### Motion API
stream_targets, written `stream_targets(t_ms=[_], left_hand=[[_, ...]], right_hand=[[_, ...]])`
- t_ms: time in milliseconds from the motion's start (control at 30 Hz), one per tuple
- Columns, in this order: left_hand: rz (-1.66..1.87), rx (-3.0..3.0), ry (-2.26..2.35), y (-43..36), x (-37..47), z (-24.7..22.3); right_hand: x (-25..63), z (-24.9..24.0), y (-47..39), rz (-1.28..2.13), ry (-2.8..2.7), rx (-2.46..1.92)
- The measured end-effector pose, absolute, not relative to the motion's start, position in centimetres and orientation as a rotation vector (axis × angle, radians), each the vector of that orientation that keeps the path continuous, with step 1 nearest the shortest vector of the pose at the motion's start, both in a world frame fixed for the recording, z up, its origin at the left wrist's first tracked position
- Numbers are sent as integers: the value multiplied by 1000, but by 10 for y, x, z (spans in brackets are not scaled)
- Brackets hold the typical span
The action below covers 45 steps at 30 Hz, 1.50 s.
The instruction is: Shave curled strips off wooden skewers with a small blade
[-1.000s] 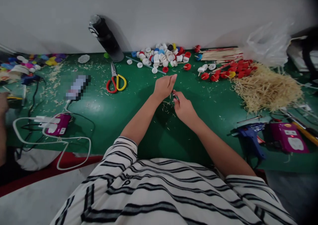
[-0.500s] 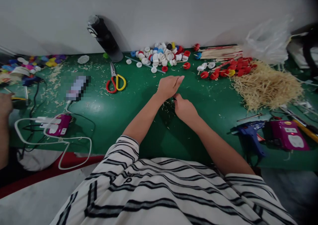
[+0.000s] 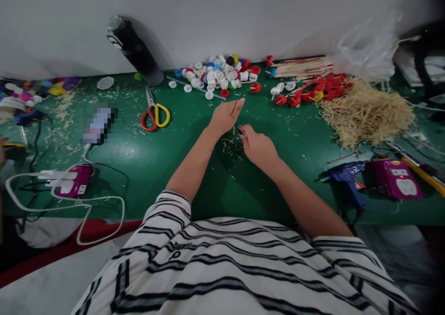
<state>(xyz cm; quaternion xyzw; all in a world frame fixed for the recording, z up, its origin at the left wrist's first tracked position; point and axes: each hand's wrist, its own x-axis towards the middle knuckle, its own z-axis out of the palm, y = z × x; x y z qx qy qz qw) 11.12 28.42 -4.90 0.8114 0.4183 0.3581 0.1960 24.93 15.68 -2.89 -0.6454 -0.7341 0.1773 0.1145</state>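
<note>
My left hand (image 3: 225, 116) is closed over the green table, its fingers folded round something I cannot make out. Just to its right and nearer me, my right hand (image 3: 259, 147) grips a small dark tool (image 3: 239, 130), seen only as a short thin piece between the hands. Thin pale shavings (image 3: 232, 149) lie on the table below and between both hands. Beyond them is a heap of bottle caps (image 3: 220, 75), mostly white. Red caps on sticks (image 3: 330, 88) lie to the right, beside a pile of straw-like shavings (image 3: 366, 113).
Scissors (image 3: 153, 113), a phone (image 3: 99, 125) and a black bottle (image 3: 137, 53) are on the left. A purple socket box (image 3: 74, 181) has white cables. At right lie a blue glue gun (image 3: 349, 180) and another purple box (image 3: 396, 179). Part of another person shows at the far left.
The view has shifted, so most things on the table appear farther left. My hands have drawn slightly apart, and the dark tool now shows between them.
</note>
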Motion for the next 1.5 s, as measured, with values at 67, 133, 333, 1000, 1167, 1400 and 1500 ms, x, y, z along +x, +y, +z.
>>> stream_targets(t_ms=[67,133,333,1000,1167,1400,1500], left_hand=[[992,2260,1145,284,111,-48],[988,2240,1147,285,110,-48],[974,2210,1188,286,108,-49],[1045,2127,1180,281,108,-49],[1065,2154,1185,284,105,-50],[1052,2163,1197,282,107,-48],[1048,2158,1205,282,107,-48]], right_hand=[[250,-30,158,494,-2141,-1895],[251,-29,159,501,-2125,-1871],[280,6,140,397,-1938,-1900],[436,-7,-30,145,-1610,-2971],[435,-9,-24,207,-1353,-2648],[407,2,-4,975,-601,-1878],[408,1,10,1316,-546,-1791]])
